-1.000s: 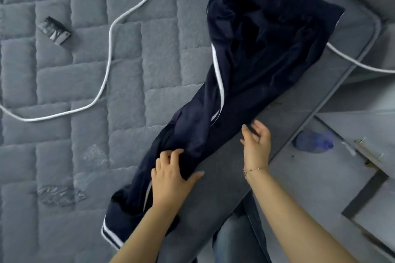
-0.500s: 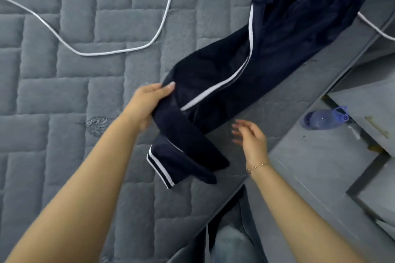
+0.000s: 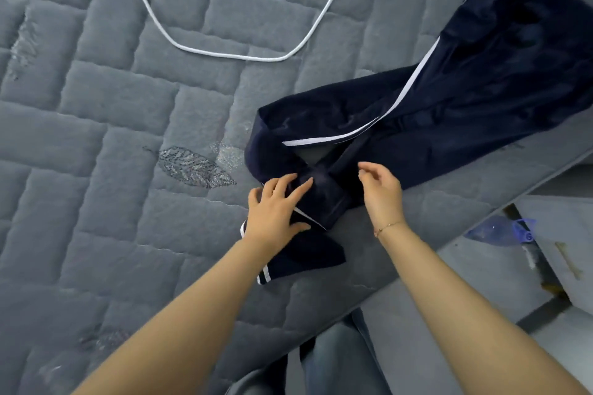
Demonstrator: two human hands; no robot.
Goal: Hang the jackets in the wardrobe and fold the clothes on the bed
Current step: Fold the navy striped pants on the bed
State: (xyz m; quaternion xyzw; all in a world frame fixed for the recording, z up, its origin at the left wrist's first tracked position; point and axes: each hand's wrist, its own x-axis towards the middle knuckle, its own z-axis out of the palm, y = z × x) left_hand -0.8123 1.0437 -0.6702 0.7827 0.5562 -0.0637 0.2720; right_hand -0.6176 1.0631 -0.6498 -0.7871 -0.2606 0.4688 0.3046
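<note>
Here left hand [image 3: 276, 208] presses trousers [image 3: 449, 112] flat.

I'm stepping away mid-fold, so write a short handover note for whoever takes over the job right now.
Left hand: flat, fingers spread, pressing the folded-back leg end of the navy track pants.
Right hand: loosely curled just above the pants, holding nothing.
Pants lie along the near edge of the mattress, waist end far right.
Done: leg end turned back once.
Left: finish folding. No jackets or wardrobe are in view.
</note>
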